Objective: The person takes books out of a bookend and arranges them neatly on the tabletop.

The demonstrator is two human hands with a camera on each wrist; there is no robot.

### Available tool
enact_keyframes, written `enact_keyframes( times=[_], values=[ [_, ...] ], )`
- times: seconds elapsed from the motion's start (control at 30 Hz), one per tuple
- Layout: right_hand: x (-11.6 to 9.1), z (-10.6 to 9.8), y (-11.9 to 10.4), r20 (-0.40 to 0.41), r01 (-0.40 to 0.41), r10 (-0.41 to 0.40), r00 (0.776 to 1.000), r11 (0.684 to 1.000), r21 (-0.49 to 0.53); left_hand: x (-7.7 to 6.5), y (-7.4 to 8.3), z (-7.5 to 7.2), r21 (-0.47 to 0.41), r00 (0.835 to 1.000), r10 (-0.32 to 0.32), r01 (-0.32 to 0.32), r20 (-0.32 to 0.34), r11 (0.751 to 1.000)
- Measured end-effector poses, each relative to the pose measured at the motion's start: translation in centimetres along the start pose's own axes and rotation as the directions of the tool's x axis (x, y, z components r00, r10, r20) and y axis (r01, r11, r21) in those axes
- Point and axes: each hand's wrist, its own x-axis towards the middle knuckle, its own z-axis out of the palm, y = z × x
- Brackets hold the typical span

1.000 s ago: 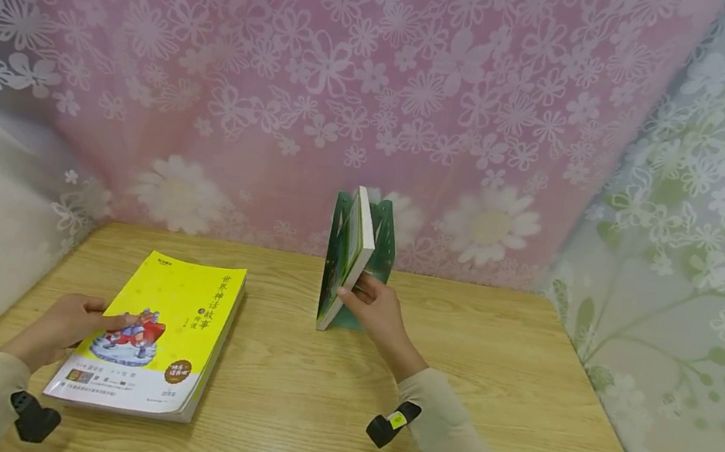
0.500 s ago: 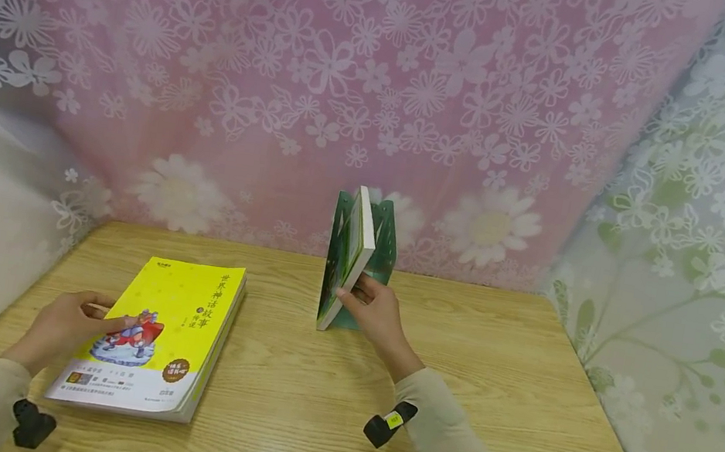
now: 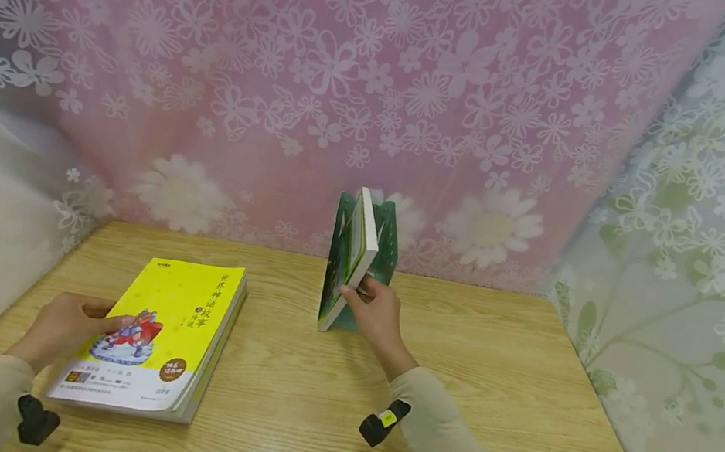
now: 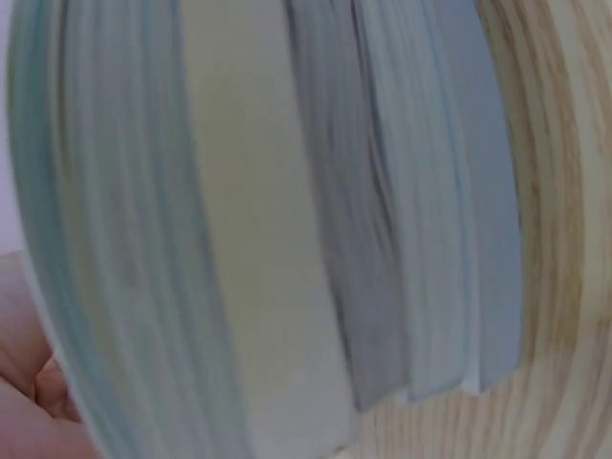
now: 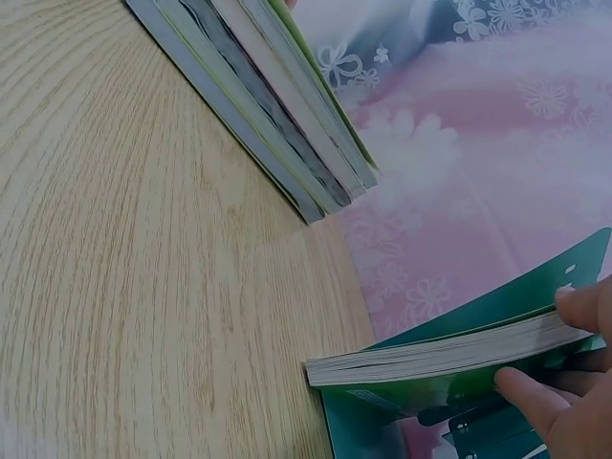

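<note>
My left hand (image 3: 62, 328) holds a stack of paperback books at its left side, thumb laid over the yellow cover of the top book (image 3: 179, 300). The page edges of the stacked books (image 4: 268, 239) fill the left wrist view, with part of the hand at lower left. Toward the back of the table, my right hand (image 3: 380, 316) pinches a white-edged book with a green cover (image 3: 365, 246) between thumb and fingers. This book leans to the right inside a green bookend (image 3: 390, 242). In the right wrist view, the bookend's panel (image 5: 507, 296) rises behind the book.
Both hands work over a wood-grain table (image 3: 489, 370). A pink flowered cloth (image 3: 326, 95) hangs behind its back edge. Pale sheets (image 3: 701, 269) close in the right and left sides. Each wrist wears a black strap-on camera (image 3: 382, 420).
The right wrist has shifted slightly to the left, with the book still pinched at the same tilt. The left hand and the stack are almost unmoved.
</note>
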Motion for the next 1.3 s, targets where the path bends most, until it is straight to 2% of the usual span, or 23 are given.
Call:
enact_keyframes(
  times=[0.27, 0.4, 0.57, 0.8, 0.97, 1.17, 1.3],
  values=[
    [0.0, 0.7, -0.1, -0.021, 0.096, -0.098, 0.995, 0.992, -0.08, 0.1, 0.0, -0.1, -0.004, 1.0, -0.016, 0.016, -0.01, 1.0],
    [0.3, 0.8, -0.3, -0.051, 0.094, -0.101, 0.994, 0.988, -0.122, 0.2, 0.2, -0.1, -0.001, 1.0, -0.024, 0.024, -0.005, 1.0],
    [0.3, 0.7, -0.4, -0.08, 0.082, -0.093, 0.992, 0.988, -0.132, -0.1, 0.4, 0.1, -0.001, 1.0, -0.004, 0.004, 0.006, 1.0],
    [0.1, 0.7, -0.2, -0.09, 0.08, -0.096, 0.991, 0.984, -0.161, -0.2, 0.3, -0.2, -0.017, 1.0, -0.016, 0.017, 0.025, 1.0],
    [-0.2, 0.7, -0.2, -0.091, 0.043, -0.057, 0.994, 0.989, -0.143, 0.0, 0.0, -0.7, -0.047, 0.999, 0.016, -0.015, 0.032, 0.999],
    [-0.7, 0.3, -0.5, -0.082, 0.061, -0.073, 0.994, 0.989, -0.136, -0.4, 0.6, -1.3, -0.102, 0.997, 0.079, -0.078, -0.001, 0.992],
    [-1.2, 0.1, -0.6, -0.073, 0.076, -0.087, 0.993, 0.987, -0.142, -0.7, 1.0, -1.5, -0.155, 0.993, 0.117, -0.116, -0.001, 0.981]
  ],
)
